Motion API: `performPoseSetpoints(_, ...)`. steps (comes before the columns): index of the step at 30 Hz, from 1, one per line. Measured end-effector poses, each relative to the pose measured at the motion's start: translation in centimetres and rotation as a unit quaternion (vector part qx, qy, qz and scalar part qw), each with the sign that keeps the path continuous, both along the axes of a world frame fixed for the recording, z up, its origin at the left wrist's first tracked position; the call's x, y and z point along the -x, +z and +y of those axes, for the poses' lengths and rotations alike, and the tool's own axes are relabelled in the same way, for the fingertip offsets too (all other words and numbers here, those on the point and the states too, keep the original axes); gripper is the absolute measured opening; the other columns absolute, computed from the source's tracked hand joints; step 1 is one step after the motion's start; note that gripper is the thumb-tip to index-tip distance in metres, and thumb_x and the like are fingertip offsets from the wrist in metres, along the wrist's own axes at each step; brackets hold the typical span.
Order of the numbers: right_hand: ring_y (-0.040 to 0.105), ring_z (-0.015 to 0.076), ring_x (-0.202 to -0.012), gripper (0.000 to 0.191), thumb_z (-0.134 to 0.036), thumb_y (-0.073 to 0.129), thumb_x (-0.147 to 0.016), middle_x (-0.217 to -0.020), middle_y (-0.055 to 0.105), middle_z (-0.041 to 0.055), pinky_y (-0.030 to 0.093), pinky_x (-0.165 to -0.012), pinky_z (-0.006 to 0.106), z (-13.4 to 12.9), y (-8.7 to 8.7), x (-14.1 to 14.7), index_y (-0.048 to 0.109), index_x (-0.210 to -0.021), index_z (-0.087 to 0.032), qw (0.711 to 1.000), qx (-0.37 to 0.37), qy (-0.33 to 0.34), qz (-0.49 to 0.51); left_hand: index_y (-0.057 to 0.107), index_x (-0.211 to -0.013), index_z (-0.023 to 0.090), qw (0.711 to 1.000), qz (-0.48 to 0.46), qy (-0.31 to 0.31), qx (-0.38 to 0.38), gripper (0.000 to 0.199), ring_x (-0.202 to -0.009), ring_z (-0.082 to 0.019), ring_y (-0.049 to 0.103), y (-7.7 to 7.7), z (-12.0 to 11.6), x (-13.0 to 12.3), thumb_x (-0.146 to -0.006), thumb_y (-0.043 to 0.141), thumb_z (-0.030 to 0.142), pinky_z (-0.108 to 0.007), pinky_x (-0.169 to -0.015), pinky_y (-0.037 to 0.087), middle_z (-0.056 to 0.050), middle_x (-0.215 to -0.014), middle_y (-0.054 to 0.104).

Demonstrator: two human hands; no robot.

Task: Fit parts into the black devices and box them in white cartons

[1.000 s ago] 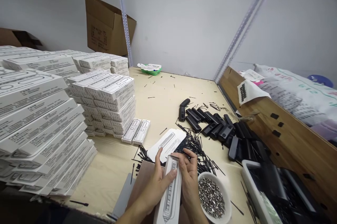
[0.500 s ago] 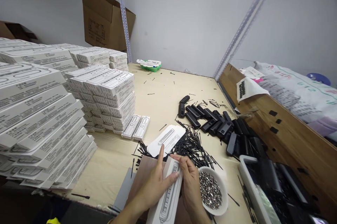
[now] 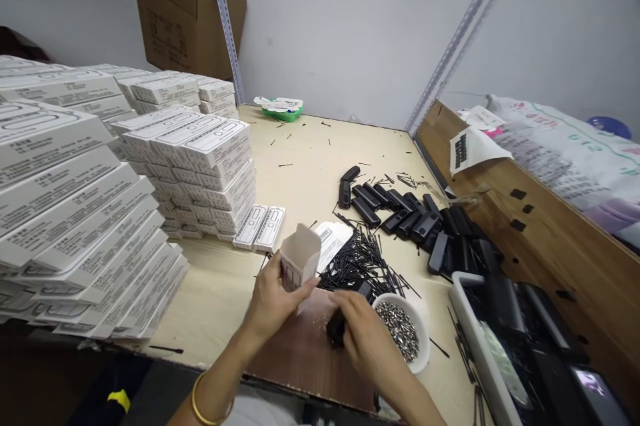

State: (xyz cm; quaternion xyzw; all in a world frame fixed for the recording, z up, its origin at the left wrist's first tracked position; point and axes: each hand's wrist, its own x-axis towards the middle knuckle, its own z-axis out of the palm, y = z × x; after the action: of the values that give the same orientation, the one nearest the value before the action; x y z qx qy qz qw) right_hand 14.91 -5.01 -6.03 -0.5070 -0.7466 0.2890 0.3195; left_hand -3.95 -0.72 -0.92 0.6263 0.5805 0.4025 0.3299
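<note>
My left hand [image 3: 270, 299] grips a small white carton [image 3: 300, 259], held with its flap raised and its bare inside showing. Beside it, my right hand [image 3: 367, 339] closes on a black device [image 3: 336, 328], largely covered by the fingers, low over a brown board [image 3: 300, 366]. Behind the hands lies a printed white card [image 3: 334, 239], partly hidden by the carton. A heap of thin black sticks [image 3: 370, 259] spreads next to the card. Close to my right hand stands a white bowl [image 3: 424, 346] full of small shiny metal pieces [image 3: 397, 326].
Tall stacks of white cartons [image 3: 200, 159] fill the left side, with two single cartons [image 3: 260, 227] lying near them. Several black devices [image 3: 400, 213] lie at the right. A light grey bin [image 3: 480, 339] holds more. A wooden ledge [image 3: 525, 233] bounds the right edge.
The carton, earlier lying lengthwise between both hands, now stands tilted up in my left hand with its end open. My right hand has let go of it and taken the black device.
</note>
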Motion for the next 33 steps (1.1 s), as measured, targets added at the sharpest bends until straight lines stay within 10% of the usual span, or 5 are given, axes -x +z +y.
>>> performPoseSetpoints(7, 0.058, 0.0247, -0.106, 0.048, -0.003, 0.051, -0.075, -0.108, 0.066, 0.0033, 0.036, -0.104, 0.046, 0.8, -1.0, -1.6, 0.063, -0.111, -0.031, 0.987, -0.088, 0.084, -0.107, 0.053, -0.116, 0.018, 0.982, 0.163, -0.054, 0.081, 0.052, -0.103, -0.027, 0.059, -2.1, 0.0, 0.0, -0.076, 0.057, 0.051, -0.037, -0.086, 0.045, -0.011, -0.111, 0.064)
performPoseSetpoints(14, 0.056, 0.0215, -0.081, 0.031, -0.043, 0.058, -0.082, -0.091, 0.058, 0.005, 0.046, -0.072, 0.035, 4.7, 6.5, -2.9, 0.052, -0.103, -0.021, 0.936, -0.077, -0.315, 0.138, 0.05, -0.126, 0.019, 0.97, 0.221, -0.075, 0.071, 0.057, -0.108, -0.028, 0.054, -1.8, -1.2, -0.8, -0.072, 0.063, 0.03, -0.04, -0.09, 0.043, -0.011, -0.117, 0.059)
performPoseSetpoints(17, 0.055, 0.0205, -0.079, 0.031, -0.047, 0.059, -0.08, -0.088, 0.058, 0.0036, 0.045, -0.07, 0.033, 5.2, 7.2, -1.4, 0.053, -0.098, -0.022, 0.958, -0.045, -0.241, 0.147, 0.049, -0.126, 0.022, 0.972, 0.222, -0.08, 0.019, 0.053, -0.105, -0.027, 0.055, -1.8, -1.5, -1.4, -0.074, 0.058, 0.022, -0.039, -0.088, 0.045, -0.008, -0.111, 0.06)
performPoseSetpoints(27, 0.057, 0.0219, -0.098, 0.032, -0.041, 0.041, -0.092, -0.109, 0.061, 0.0067, 0.044, -0.082, 0.034, 6.5, 3.5, 0.1, 0.055, -0.114, -0.024, 0.984, 0.065, -0.069, 0.151, 0.042, -0.127, 0.024, 0.995, 0.09, -0.005, -0.044, 0.051, -0.113, -0.024, 0.055, -3.0, -2.1, -1.6, -0.079, 0.059, 0.028, -0.04, -0.096, 0.045, -0.007, -0.122, 0.058)
performPoseSetpoints(33, 0.056, 0.0245, -0.077, 0.017, -0.01, 0.063, -0.063, -0.064, 0.06, 0.0049, 0.04, -0.076, 0.036, 8.3, -1.7, -2.9, 0.054, -0.052, -0.021, 0.987, 0.041, -0.144, -0.053, 0.038, -0.133, 0.023, 0.997, 0.051, -0.017, -0.048, 0.057, -0.125, -0.024, 0.048, -2.1, -2.2, -2.0, -0.08, 0.056, 0.023, -0.041, -0.105, 0.038, -0.009, -0.133, 0.052)
